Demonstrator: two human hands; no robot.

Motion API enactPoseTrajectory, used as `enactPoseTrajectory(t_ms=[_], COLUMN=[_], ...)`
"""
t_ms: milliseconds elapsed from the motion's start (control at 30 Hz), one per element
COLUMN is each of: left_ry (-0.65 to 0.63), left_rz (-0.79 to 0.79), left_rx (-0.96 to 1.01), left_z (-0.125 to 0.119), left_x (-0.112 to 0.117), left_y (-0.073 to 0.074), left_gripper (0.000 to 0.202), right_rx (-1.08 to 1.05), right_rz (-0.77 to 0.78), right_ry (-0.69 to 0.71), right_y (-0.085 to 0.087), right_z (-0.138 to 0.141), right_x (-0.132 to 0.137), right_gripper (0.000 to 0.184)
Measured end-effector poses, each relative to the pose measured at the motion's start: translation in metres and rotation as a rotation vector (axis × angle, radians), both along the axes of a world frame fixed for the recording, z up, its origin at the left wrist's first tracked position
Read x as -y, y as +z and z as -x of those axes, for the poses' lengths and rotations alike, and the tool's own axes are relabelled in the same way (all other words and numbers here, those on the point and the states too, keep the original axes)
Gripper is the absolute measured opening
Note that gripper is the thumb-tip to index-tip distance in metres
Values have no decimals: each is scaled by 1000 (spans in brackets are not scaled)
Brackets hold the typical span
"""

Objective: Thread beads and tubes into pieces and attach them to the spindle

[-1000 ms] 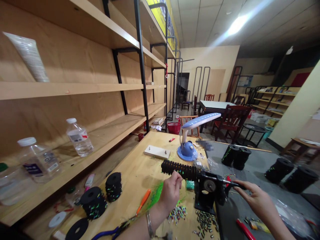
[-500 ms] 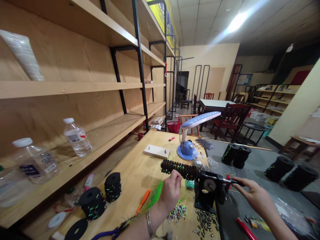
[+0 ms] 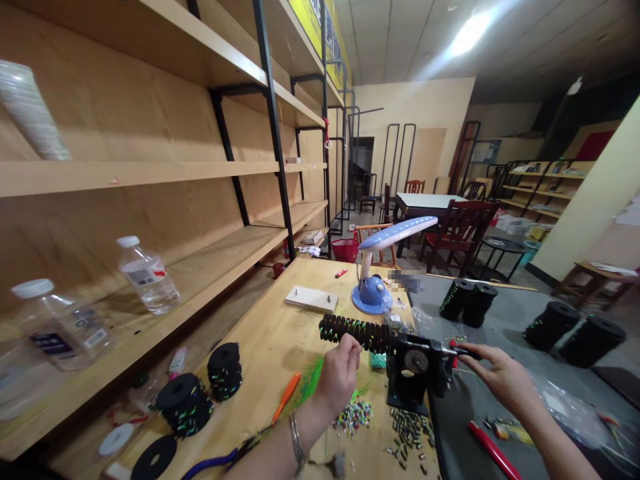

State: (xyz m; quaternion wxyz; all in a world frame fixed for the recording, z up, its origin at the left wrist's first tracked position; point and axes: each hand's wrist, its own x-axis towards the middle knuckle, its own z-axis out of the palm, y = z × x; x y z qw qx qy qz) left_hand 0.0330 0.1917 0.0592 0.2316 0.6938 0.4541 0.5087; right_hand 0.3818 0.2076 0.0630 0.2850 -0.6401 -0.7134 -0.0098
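Note:
A black winding machine [image 3: 415, 373] stands at the near edge of the wooden table [image 3: 280, 347]. A row of black spools with coloured beads [image 3: 353, 330] sticks out of it to the left. My left hand [image 3: 337, 375] is closed in a pinch just under the row's middle, fingertips at the spools; what it pinches is too small to name. My right hand [image 3: 500, 377] grips the machine's black crank handle [image 3: 463, 352] on the right side.
Loose beads [image 3: 353, 417] and small dark tubes [image 3: 413, 430] lie in front of the machine. Black spool stacks [image 3: 225, 370] sit left, more spools [image 3: 467, 300] on the grey mat. A blue desk lamp [image 3: 375, 293], orange tool [image 3: 286, 397], water bottles [image 3: 145, 277] on shelves.
The view has shifted slightly left and down. Both hands stay at the machine; the right hand has moved a little on the crank.

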Motion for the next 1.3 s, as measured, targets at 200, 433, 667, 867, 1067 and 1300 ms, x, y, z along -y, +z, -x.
enactPoseTrajectory(t_ms=[200,433,667,867,1067,1300], left_ry=[-4,-40,-65,-76,-101,-106], left_rz=[-6,-5,-8,-7,2,-8], left_rx=[-12,-35,-44,-36,-28,-5], left_z=[2,7,10,10,12,11], left_x=[1,-1,-3,-2,-3,-3], left_y=[5,4,3,8,8,6], left_gripper=[20,17,16,18,18,18], right_rx=[8,29,20,79,132,171], right_rz=[-49,-346,11,209,355,401], right_ry=[-65,-275,122,217,181,137], right_y=[0,-11,-48,-73,-69,-66], right_z=[15,40,115,157,166,170], right_x=[7,63,136,127,108,102], right_gripper=[38,40,15,15,16,17])
